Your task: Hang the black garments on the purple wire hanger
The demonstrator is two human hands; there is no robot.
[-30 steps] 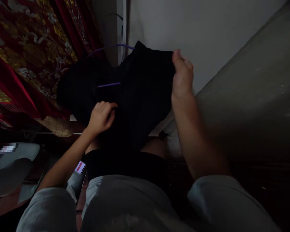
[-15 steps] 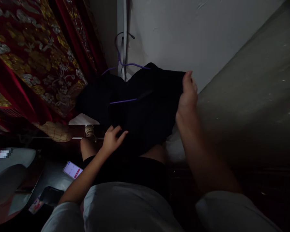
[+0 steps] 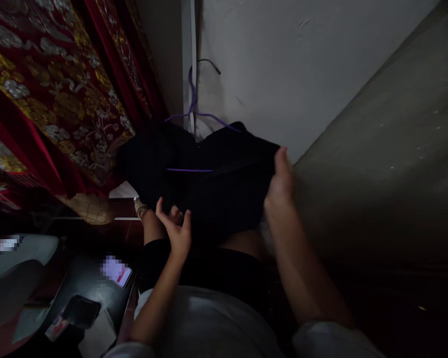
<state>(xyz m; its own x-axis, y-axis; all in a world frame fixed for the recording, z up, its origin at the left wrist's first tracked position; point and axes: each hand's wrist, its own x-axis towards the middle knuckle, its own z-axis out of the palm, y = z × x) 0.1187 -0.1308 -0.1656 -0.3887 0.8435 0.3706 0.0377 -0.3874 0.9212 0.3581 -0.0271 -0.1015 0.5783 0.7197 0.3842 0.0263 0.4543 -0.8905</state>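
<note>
A black shirt (image 3: pixel 224 199) hangs in front of me on a purple wire hanger (image 3: pixel 218 119). The hanger's lower bar shows across the dark cloth, and its hook stands beside a pale upright pole (image 3: pixel 193 44). At the shirt's right edge, my right hand (image 3: pixel 280 184) is closed on the cloth with the thumb up. My left hand (image 3: pixel 176 229) is by the lower left part of the shirt, its fingers apart. Whether those fingers touch the cloth is hard to see in the dim light.
Red cloth with gold and silver embroidery (image 3: pixel 67 99) hangs at the left. A lit phone (image 3: pixel 117 272) and a dark phone (image 3: pixel 82 312) lie on a dark surface at lower left. A pale wall (image 3: pixel 283 64) rises behind, with a greyish sheet (image 3: pixel 388 174) at the right.
My right hand has come lower and slightly left, drawing the shirt's right side down. My left hand has turned, with its fingers now spread upward. The hanger sits a little lower in view.
</note>
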